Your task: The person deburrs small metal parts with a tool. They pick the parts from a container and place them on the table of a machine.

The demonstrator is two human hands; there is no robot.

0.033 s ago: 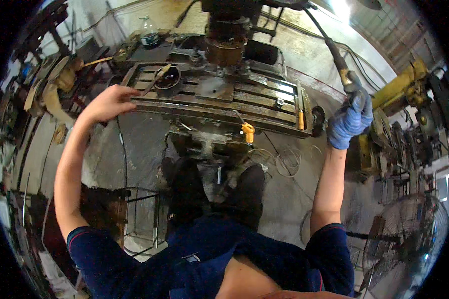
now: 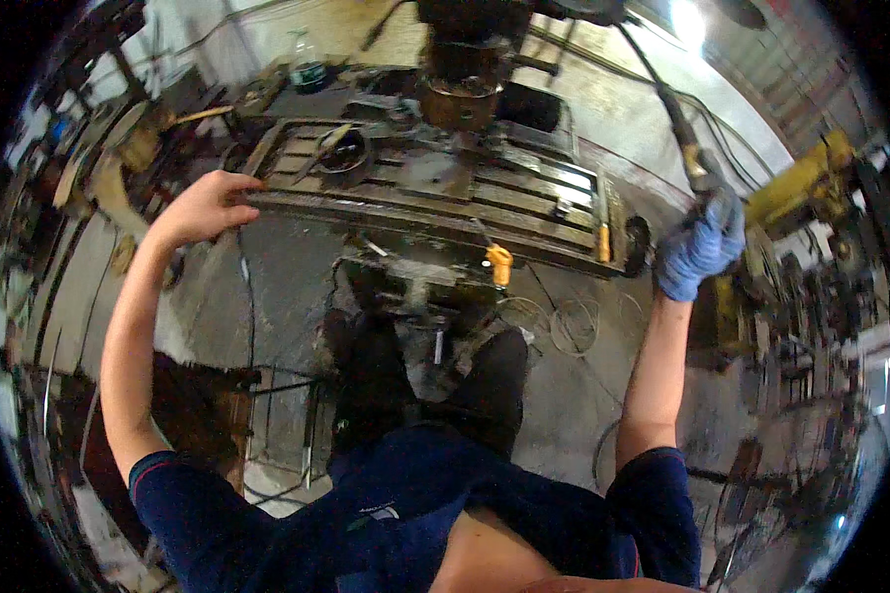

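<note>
I stand in front of a milling machine with a long slotted steel table (image 2: 524,193). My left hand (image 2: 206,206) is bare and lies over the left end of that table, fingers curled on its edge. My right hand (image 2: 700,247) wears a blue glove and is closed around the lower end of a long dark lever (image 2: 674,119) that slants up toward the machine head. The spindle head (image 2: 462,94) hangs over the middle of the table. What sits under my left palm is hidden.
A round dark dish (image 2: 344,153) rests on the table's left part. An orange-handled crank (image 2: 499,262) sticks out at the front below the table. Yellow machinery (image 2: 811,183) stands at the right, cluttered benches (image 2: 89,168) at the left, and cables (image 2: 574,321) lie on the floor.
</note>
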